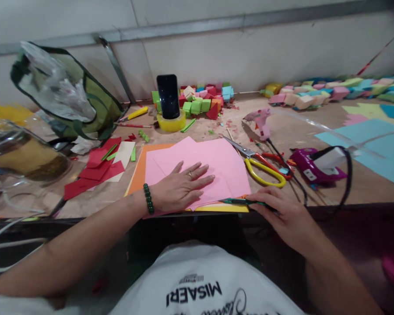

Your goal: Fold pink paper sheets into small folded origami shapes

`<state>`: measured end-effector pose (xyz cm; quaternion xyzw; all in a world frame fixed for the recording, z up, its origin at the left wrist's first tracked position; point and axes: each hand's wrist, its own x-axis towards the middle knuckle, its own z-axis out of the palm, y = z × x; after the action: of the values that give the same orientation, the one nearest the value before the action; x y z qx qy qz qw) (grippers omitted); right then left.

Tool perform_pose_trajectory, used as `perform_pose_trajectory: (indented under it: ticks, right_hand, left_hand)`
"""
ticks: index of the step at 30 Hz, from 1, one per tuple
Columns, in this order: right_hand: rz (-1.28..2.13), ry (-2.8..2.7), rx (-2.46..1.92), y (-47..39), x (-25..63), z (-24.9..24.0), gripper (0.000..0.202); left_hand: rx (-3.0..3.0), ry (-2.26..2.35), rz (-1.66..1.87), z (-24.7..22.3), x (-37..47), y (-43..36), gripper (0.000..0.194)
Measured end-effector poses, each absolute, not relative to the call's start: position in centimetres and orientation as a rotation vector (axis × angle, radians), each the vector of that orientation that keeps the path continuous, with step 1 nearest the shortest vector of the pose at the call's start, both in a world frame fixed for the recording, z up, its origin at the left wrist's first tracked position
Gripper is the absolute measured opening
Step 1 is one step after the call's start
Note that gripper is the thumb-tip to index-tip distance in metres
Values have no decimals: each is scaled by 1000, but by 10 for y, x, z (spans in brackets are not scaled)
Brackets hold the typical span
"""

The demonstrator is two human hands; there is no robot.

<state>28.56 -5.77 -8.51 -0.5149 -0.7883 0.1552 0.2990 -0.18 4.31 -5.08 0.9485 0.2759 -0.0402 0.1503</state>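
My left hand (182,186) lies flat on a sheet of pink paper (221,157), fingers spread, a ring on one finger and a green bead bracelet on the wrist. The pink paper rests on orange paper (139,168) and yellow paper (223,208) at the table's front edge. In my right hand (279,208) is a slim green-and-black tool (234,201), its exact kind unclear. Its tip points left, against the front edge of the pink paper. Large scissors (264,175) with yellow and red handles lie just beyond my right hand.
A pink glue gun (262,124) and a purple device (315,168) with a black cord are at right. A phone (168,96) leans on a yellow tape roll (174,122). Red paper pieces (98,166), a green bag (95,105) and a jar (26,153) stand left. Blue paper (377,148) lies right.
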Motion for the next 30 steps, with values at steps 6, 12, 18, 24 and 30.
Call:
perform_pose_trajectory:
  ticks: [6,12,18,24,30]
  right_hand:
    - [459,-2103,-1347,-59,284,-83,19]
    - [449,-2107,-1326,-61,283,-83,17]
    - [463,-2104,-1320,-60,279,-81,16]
    - [462,-2125,-1304,-60,274,-79,17]
    - [455,-2135,-1293,-58,267,-80,17]
  left_hand:
    - [2747,784,-121,-61,0,42,54]
    - [2747,785,-102,-61,-1,42,53]
    - [2751,780,-83,-62,-2,42,53]
    - [2749,782,-92,-61,-2,42,53]
    - [2747,792,-87,-62,-1,42,53]
